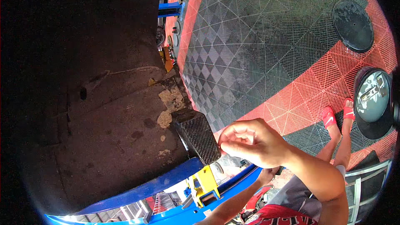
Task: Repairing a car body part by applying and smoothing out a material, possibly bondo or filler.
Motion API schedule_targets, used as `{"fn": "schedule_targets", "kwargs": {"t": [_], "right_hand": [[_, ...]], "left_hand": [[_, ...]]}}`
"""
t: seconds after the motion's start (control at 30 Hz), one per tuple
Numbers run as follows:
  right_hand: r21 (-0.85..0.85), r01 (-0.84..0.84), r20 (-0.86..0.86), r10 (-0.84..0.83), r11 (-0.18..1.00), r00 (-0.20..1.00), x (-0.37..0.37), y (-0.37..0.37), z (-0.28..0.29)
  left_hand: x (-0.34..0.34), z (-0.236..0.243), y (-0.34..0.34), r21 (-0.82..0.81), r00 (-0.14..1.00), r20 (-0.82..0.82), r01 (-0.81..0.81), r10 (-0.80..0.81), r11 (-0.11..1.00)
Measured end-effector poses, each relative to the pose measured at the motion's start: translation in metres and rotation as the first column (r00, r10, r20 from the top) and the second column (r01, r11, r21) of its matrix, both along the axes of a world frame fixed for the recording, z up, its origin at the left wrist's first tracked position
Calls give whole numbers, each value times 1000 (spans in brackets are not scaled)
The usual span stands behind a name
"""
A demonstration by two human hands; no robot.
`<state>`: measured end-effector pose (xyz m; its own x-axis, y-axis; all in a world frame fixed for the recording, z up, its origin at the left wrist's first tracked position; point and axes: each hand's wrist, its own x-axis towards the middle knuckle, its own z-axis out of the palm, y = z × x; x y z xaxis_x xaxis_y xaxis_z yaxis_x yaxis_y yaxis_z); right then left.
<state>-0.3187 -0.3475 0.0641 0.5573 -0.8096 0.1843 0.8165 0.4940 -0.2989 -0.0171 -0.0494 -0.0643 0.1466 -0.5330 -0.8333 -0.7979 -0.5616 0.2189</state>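
Head: right hand (259, 143) perhaps against black block (201, 139)

Just left of the curled right hand (256, 143) sits a black woven-patterned part (200, 135); below that hand are the left hand (268, 176) and a yellow bracket (205, 182).

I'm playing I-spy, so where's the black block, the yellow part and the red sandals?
Black block (198, 136): head view, on its woven-patterned side.
Yellow part (205, 178): head view, above its dark opening.
Red sandals (328, 115): head view, on one sandal's strap.
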Motion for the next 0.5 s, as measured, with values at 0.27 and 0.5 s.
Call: {"fn": "schedule_targets", "kwargs": {"t": [0.27,0.5], "right_hand": [[-85,136,-144,-147,987,979,0,1,6],[-46,97,-53,-100,994,994,1,1,1]], "left_hand": [[-4,-9,-5,-11,999,-30,23,-23,1000],[-1,-4,-5,-24,998,-47,27,-28,999]]}}
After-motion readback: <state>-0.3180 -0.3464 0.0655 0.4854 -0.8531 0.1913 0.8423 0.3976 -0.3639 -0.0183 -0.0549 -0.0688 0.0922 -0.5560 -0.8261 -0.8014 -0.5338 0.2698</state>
